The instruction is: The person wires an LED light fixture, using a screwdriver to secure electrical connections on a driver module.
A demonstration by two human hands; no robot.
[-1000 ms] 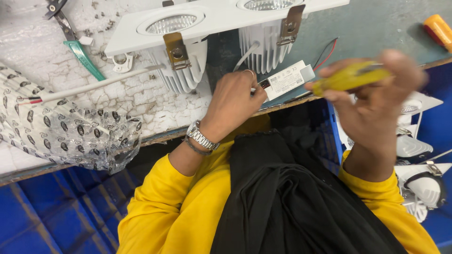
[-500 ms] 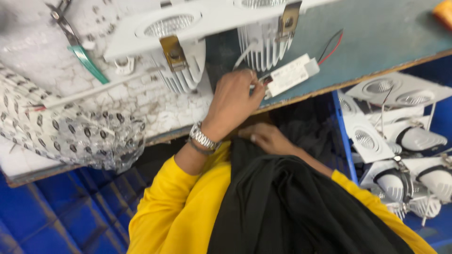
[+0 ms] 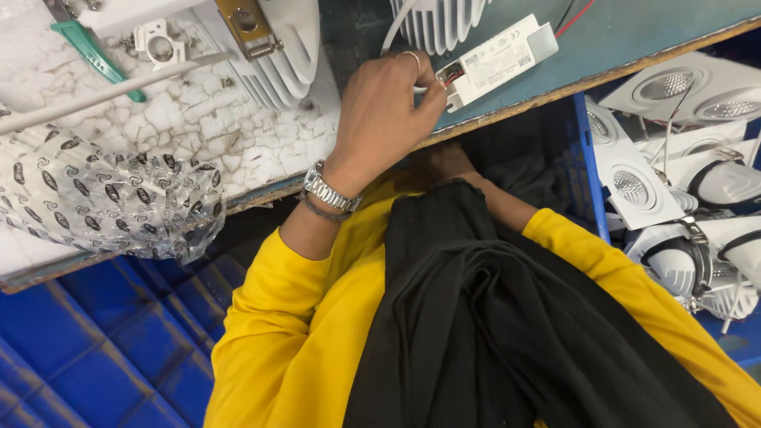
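Note:
My left hand [image 3: 388, 111], with a ring and a metal watch, rests on the table edge. Its fingertips pinch the wire end of a white oblong driver box [image 3: 499, 54] that lies on the grey-green table [image 3: 634, 36]. Red and black wires [image 3: 572, 16] leave the box's far end. A white cable runs from my fingers up to a finned heat sink [image 3: 440, 20]. My right hand [image 3: 442, 162] is down below the table edge in shadow, against the black cloth on my lap [image 3: 491, 317]; its fingers are hidden.
A white lamp fixture with a brass clip [image 3: 261, 40] lies on the cracked white pad [image 3: 198, 127]. A green-handled tool [image 3: 91, 51], a white rod [image 3: 103, 91] and a patterned plastic bag [image 3: 103, 198] are at left. A blue bin holds several white downlights [image 3: 666, 87]. Blue crates [image 3: 95, 357] stand below.
My right hand, which held a yellow screwdriver up beside the driver box a second ago, has dropped below the table edge. My left hand stays on the driver box. The view has tilted down.

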